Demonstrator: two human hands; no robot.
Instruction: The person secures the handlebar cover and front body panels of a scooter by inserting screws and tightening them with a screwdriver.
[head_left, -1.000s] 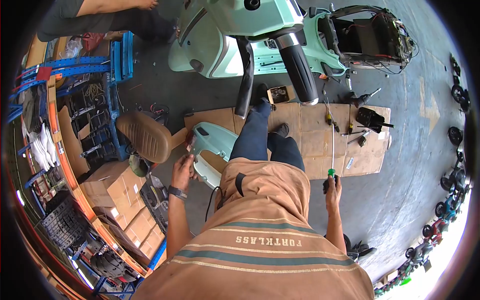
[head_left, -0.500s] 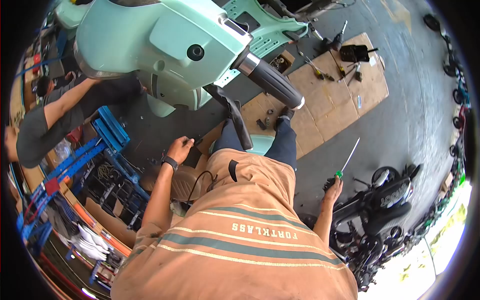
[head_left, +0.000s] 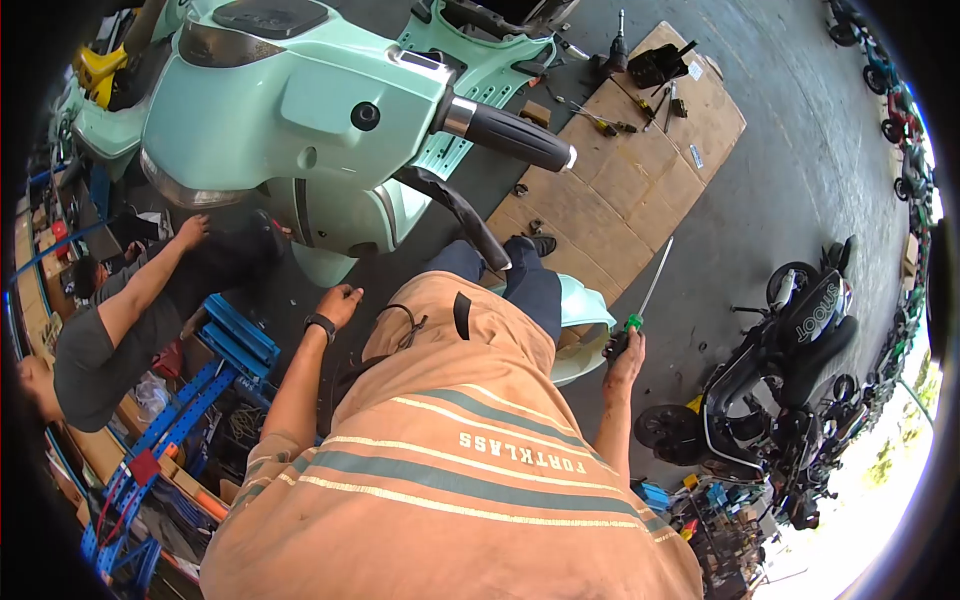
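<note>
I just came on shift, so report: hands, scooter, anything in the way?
Right hand gripping screwdriver; left hand loosely curled, contents unclear. Green scooter ahead, neither hand touching. Green panel beside legs; another person near scooter's front.

Right hand [head_left: 623,360]: green-handled screwdriver [head_left: 635,321] | left hand [head_left: 340,306]: half-curled | mint scooter [head_left: 300,110]: ahead

A screwdriver [head_left: 647,294] is resting in the right hand [head_left: 627,362], its long, thin, straight metal shaft extending from a green handle [head_left: 634,322]. It is pointing forward and slightly rightward, its tip showing against the grey floor [head_left: 720,250]. The hand is partly covering the handle, whose rear end is perhaps looking black.
</note>
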